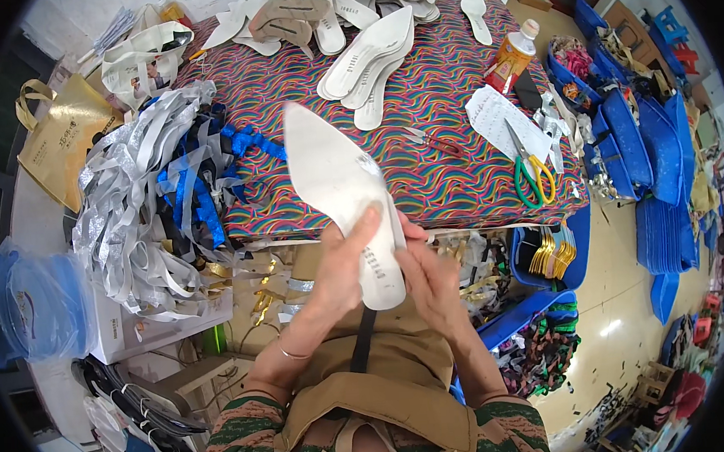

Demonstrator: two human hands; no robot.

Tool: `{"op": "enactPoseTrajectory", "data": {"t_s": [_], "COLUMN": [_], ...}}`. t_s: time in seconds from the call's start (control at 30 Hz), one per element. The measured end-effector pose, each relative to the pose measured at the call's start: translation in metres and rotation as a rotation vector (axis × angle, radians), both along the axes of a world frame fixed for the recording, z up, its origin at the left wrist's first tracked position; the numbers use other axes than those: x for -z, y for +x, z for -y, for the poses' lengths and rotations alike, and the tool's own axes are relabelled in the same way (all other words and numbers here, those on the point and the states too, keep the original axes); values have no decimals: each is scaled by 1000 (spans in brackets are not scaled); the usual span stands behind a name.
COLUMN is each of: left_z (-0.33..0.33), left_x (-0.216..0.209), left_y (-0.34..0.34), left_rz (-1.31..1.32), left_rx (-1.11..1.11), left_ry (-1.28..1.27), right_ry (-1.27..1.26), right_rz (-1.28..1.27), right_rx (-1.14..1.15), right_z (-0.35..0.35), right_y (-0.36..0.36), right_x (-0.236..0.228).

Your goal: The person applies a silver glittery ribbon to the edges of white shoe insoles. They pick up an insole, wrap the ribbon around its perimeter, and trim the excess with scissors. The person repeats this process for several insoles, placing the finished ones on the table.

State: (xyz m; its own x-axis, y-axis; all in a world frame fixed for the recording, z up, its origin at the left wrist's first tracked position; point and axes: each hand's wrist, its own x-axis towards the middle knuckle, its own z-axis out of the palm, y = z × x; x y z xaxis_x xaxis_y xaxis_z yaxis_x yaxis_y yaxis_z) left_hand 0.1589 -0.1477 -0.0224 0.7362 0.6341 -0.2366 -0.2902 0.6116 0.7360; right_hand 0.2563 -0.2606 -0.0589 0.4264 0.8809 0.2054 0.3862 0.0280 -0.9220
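Note:
A white shoe insole (333, 165) with a pointed toe is held up before me, toe away and heel toward my body. There seems to be at least one more layer beneath it along the right edge. My left hand (341, 264) grips it at the narrow middle, thumb pressed on top and fingers hidden underneath. My right hand (431, 271) is closed at the right edge near the heel, its fingertips partly behind the insole. Beyond lies a fanned pile of similar insoles (369, 64) on the table's patterned cloth (269, 194).
Right on the table are scissors with green and yellow handles (533, 174), small red-handled snips (435, 141), a paper sheet (500, 118) and a drink bottle (511, 55). Silver and white ribbon strips (141, 206) hang at the left. Blue bins (622, 144) stand on the right.

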Motion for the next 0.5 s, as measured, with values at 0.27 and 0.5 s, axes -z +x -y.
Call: {"op": "enactPoseTrajectory", "data": {"t_s": [0.27, 0.5], "left_z": [-10, -4], "left_x": [-8, -9], "left_y": [-1, -3], "left_rz": [-43, -35], "left_rx": [56, 103], "left_ry": [-40, 12], "right_ry": [-46, 157], "right_rz": [-16, -214], "right_rx": [-31, 60], "right_z": [32, 5], "right_y": [-8, 14], "right_x": [5, -14]}}
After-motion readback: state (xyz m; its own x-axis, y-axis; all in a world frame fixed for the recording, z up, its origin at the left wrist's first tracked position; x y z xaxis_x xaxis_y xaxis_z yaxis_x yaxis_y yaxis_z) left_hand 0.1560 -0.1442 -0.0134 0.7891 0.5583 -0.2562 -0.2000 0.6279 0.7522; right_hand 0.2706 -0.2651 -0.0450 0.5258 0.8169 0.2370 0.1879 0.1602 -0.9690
